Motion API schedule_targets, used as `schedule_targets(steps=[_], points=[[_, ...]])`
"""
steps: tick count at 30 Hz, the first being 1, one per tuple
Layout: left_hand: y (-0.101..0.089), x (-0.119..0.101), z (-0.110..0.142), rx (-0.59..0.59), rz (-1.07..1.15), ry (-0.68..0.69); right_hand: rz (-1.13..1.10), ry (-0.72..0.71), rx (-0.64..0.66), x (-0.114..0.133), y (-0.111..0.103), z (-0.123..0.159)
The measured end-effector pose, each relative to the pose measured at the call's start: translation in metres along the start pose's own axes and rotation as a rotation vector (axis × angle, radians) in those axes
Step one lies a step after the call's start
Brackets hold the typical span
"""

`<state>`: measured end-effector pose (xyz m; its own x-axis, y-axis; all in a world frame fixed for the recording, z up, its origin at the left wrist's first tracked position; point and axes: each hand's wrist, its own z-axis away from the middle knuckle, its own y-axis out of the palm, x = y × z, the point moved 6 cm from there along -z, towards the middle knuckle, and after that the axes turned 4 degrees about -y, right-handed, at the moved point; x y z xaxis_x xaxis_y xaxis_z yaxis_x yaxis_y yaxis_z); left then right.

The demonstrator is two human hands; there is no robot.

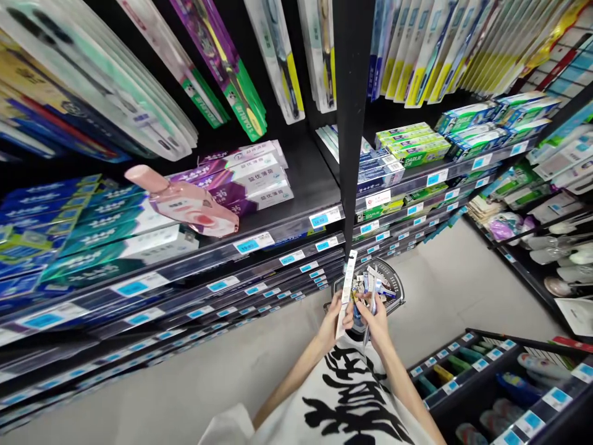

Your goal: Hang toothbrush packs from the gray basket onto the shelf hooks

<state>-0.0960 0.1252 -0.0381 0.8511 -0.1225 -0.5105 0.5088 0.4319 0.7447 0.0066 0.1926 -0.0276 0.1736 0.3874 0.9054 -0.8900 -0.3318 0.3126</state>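
My left hand point(334, 320) is closed around a long, narrow white toothbrush pack point(348, 283), which stands tilted with its printed face toward me. Close beside it, my right hand point(377, 320) grips a second slim pack point(372, 295), seen nearly edge-on, so its kind is hard to make out. Beyond both hands sits a dark shopping basket point(402, 290) with several small boxes and packs in it. The hands partly hide the basket's near side.
On the left shelf, a pink bottle point(194, 207) lies across toothpaste boxes point(259, 179). Toothbrush packs point(417, 62) hang above. A black upright point(349, 123) divides the shelves. At lower right stands a low rack point(482, 371) with slippers; grey floor point(445, 272) runs between.
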Motion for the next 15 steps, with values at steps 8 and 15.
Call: schedule_targets(steps=[8,15], points=[[0.013,0.013,0.013,0.161,0.059,-0.241,-0.004,-0.013,-0.028,0.015,-0.005,0.007],[0.009,0.021,0.015,0.141,0.044,-0.249,0.059,-0.055,-0.055,0.020,-0.008,0.015]])
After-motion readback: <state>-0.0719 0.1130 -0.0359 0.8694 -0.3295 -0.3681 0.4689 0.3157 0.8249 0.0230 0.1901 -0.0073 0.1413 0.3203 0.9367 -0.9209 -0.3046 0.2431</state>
